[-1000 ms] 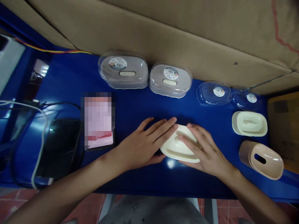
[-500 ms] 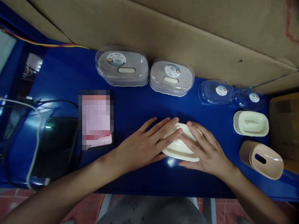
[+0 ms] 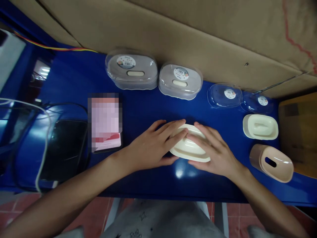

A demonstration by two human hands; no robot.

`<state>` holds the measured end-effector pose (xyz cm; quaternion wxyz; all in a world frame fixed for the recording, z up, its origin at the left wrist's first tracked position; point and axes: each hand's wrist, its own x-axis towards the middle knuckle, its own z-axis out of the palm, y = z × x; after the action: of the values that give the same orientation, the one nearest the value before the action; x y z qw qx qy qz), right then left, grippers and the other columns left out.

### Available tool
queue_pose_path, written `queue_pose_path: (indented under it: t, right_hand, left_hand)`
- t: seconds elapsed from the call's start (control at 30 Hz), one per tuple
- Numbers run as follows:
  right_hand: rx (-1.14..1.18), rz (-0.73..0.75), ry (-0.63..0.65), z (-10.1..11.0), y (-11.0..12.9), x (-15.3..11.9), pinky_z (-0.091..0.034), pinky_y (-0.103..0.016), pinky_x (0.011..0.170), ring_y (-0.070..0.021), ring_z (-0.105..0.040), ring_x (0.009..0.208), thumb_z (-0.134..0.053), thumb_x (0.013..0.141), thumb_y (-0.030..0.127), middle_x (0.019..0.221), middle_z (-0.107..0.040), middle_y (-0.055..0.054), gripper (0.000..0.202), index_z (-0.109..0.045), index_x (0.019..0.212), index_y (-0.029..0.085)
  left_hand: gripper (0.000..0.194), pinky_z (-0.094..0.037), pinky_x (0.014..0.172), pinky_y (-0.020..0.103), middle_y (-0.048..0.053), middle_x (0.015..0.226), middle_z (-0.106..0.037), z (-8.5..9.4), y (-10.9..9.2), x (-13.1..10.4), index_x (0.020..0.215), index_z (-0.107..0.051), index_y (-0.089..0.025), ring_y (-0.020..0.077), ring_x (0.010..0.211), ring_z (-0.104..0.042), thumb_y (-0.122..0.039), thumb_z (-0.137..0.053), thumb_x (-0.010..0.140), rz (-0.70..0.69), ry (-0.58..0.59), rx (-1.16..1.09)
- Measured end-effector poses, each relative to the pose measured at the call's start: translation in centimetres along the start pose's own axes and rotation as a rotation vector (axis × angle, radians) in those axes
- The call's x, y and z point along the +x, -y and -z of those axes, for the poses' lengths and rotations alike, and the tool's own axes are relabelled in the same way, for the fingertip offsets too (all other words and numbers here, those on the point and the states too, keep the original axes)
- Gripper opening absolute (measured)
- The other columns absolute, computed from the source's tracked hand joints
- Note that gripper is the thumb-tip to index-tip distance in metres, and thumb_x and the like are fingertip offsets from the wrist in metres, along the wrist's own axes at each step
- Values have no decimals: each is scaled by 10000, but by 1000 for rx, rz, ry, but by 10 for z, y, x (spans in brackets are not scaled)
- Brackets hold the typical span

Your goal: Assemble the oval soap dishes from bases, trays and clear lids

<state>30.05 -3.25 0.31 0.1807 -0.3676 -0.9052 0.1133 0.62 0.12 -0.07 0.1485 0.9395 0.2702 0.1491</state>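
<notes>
In front of me on the blue table is a cream oval soap dish (image 3: 190,150), its hollow facing up. My left hand (image 3: 158,143) holds its left end, fingers over the far rim and thumb along the near side. From the right, my right hand (image 3: 214,148) grips the other end in the same way. The index fingertips of both hands come together above the dish's middle and hide part of it. To the right stand another cream soap dish (image 3: 264,127) with a raised bar, and a beige oval piece (image 3: 278,163) with a slot.
Two lidded soap boxes (image 3: 135,72) with round labels stand along the cardboard (image 3: 173,36) at the back. Clear lids (image 3: 224,96) lie to their right. On the left are a phone with a blurred screen (image 3: 106,122), a black flat device (image 3: 65,148) and cables. A cardboard box (image 3: 299,132) borders the right.
The camera view has shifted slightly, moving most things a little in the picture. Both hands stay on the cream soap dish, with the index fingertips slightly farther toward its far rim.
</notes>
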Motion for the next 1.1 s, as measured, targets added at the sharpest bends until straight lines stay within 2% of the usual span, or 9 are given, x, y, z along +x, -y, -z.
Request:
queue_pose_path:
  t: [0.13, 0.33, 0.43, 0.67, 0.87, 1.1]
  right_hand:
    - [32, -15, -20, -1, 0, 0, -551, -633, 1172, -423, -540, 1509, -815, 970, 471, 1715, -485, -201, 937, -349, 1755, 261]
    - [-25, 26, -19, -2, 0, -1, -500, -655, 1244, -430, -480, 1580, -846, 931, 557, 1780, -410, -158, 1095, -215, 1793, 313]
    - [-40, 36, -15, -2, 0, -2, -504, -649, 1248, -421, -464, 1597, -844, 941, 534, 1809, -363, -129, 1087, -196, 1792, 344]
    - [-173, 117, 0, -5, 0, -7, -531, -651, 1222, -425, -390, 1645, -785, 992, 537, 1815, -343, -112, 975, -247, 1779, 333]
    - [-190, 118, 20, -5, 2, -9, -483, -669, 1257, -404, -258, 1703, -775, 1023, 439, 1760, -460, -74, 839, -349, 1742, 373]
    - [-186, 112, 28, -6, 4, -7, -453, -674, 1270, -387, -250, 1706, -759, 1038, 420, 1714, -524, -101, 740, -442, 1700, 332]
  left_hand:
    - [676, -466, 1224, 579, 284, 1720, -449, -1, 1, 0, 1631, -438, -81, 393, 1542, -535, -410, -651, 1080, -19, -14, 18]
    - [678, -446, 1245, 566, 302, 1753, -383, 0, 2, -1, 1635, -436, -75, 384, 1606, -463, -412, -657, 1090, -46, 7, 48]
    - [677, -443, 1249, 570, 305, 1761, -366, 0, 3, -2, 1640, -434, -79, 382, 1604, -467, -411, -656, 1092, -46, 9, 41]
    - [686, -429, 1262, 591, 290, 1807, -265, -1, 5, -4, 1701, -372, -145, 381, 1639, -418, -415, -621, 1121, -53, 46, 37]
    - [732, -429, 1271, 592, 268, 1816, -257, -1, 5, -3, 1748, -295, -170, 389, 1639, -417, -370, -617, 1123, -39, 25, -22]
    - [708, -427, 1271, 567, 257, 1821, -253, -1, 5, -4, 1746, -298, -187, 369, 1640, -423, -358, -602, 1129, -24, 42, 1]
